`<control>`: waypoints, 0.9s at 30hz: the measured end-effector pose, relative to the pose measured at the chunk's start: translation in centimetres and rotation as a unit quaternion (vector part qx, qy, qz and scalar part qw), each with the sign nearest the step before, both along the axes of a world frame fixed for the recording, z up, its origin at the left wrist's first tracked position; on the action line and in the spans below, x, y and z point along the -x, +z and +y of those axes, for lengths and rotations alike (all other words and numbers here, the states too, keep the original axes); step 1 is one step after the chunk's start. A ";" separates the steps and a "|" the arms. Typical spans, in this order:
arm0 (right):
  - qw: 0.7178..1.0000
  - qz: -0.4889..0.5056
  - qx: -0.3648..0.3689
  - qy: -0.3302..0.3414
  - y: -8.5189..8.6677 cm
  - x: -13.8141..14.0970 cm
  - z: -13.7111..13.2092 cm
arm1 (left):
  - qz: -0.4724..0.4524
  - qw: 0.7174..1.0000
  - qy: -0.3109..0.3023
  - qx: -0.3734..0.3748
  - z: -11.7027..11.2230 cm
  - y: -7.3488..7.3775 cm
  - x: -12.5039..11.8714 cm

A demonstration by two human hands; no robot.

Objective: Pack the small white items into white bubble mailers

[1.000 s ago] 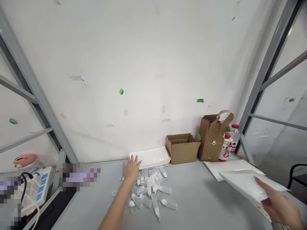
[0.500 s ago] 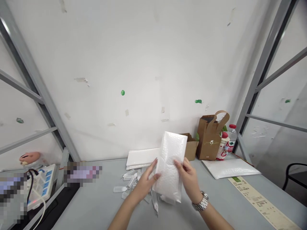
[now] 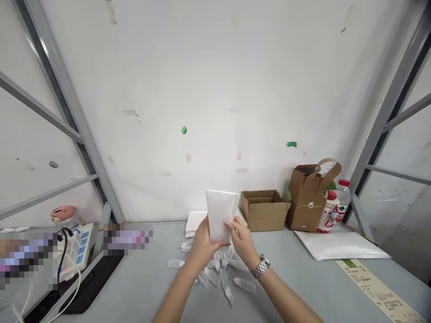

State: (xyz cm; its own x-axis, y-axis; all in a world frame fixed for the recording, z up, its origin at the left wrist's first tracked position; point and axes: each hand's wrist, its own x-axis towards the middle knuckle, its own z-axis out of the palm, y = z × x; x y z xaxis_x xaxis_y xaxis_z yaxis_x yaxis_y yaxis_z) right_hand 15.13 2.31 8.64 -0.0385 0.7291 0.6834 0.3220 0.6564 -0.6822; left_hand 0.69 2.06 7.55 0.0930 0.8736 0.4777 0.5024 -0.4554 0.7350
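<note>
A white padded envelope (image 3: 220, 211) is held upright above the table, its wider edge at the top. My left hand (image 3: 203, 242) wraps its left side and lower end, thumb across the front. My right hand (image 3: 240, 237) pinches its right edge with thumb and fingers; a metal watch sits on that wrist. Below both hands lies a loose pile of small clear plastic tags (image 3: 211, 277), partly hidden by the hands. Behind the envelope, white flat mailers (image 3: 195, 222) rest on the table near the wall.
An open cardboard box (image 3: 266, 217) and a brown paper bag (image 3: 305, 202) stand at the back right, with bottles (image 3: 342, 197) beside them. A large white bubble mailer (image 3: 343, 246) and a long printed paper strip (image 3: 373, 287) lie right. A power strip (image 3: 82, 251) is at left.
The envelope has turned and come lower and left, now looking narrower. My left hand has shifted around its lower end. The view has swung slightly left, uncovering the cardboard box and more tags.
</note>
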 end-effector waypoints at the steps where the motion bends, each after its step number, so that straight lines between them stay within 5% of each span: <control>1: 1.000 0.006 -0.004 -0.015 0.3 -0.1 0.1 | -0.007 1.000 0.029 -0.004 -0.1 -0.3 0.0; 8: 0.995 0.041 0.007 -0.087 0.8 0.3 0.3 | 0.040 0.987 0.156 -0.011 -1.5 -3.1 -0.7; 14: 0.998 0.022 0.028 -0.048 0.3 2.1 -0.9 | 0.066 0.970 0.235 -0.014 -1.2 -3.4 -1.3; 19: 0.999 -0.020 0.002 -0.032 0.6 1.9 -1.0 | 0.040 0.981 0.191 -0.012 -0.3 -4.0 -0.4; 27: 0.984 -0.101 -0.080 -0.127 2.7 -0.3 -0.5 | -0.030 0.989 0.146 0.010 0.1 -3.5 0.6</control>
